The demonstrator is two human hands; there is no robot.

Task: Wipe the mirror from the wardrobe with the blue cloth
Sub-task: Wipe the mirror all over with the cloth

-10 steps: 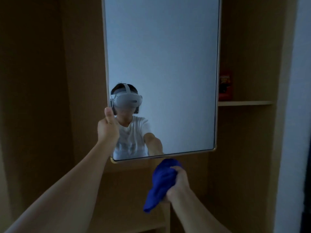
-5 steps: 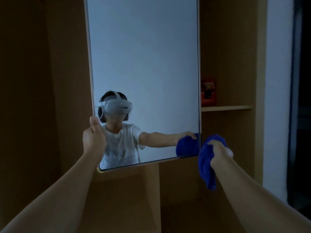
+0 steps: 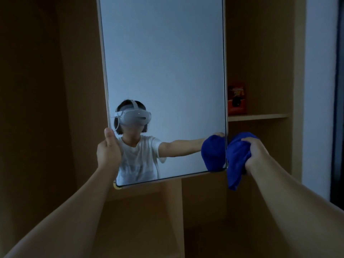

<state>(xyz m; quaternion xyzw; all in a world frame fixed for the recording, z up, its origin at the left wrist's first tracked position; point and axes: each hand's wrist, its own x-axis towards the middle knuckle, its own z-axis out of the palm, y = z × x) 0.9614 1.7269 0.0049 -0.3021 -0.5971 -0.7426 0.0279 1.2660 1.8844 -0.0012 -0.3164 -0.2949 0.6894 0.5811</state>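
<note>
Smooth rectangular mirror [image 3: 163,71] held up before the wooden wardrobe [image 3: 260,53].
Left hand [image 3: 108,152] grips its left rim; right hand [image 3: 254,153] clutches the bunched, soft blue cloth [image 3: 236,161] at its lower-right edge.

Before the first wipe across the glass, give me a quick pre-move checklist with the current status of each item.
1. Left hand grips the tall light-framed mirror at its left edge: ok.
2. Right hand holds the bunched blue cloth: ok.
3. Cloth on the glass: not ok, it sits at the right edge near the bottom corner.
4. Mirror clear of the small red box on the wooden shelf: cannot tell.
5. Dirt visible on the glass: cannot tell, dim light.
</note>
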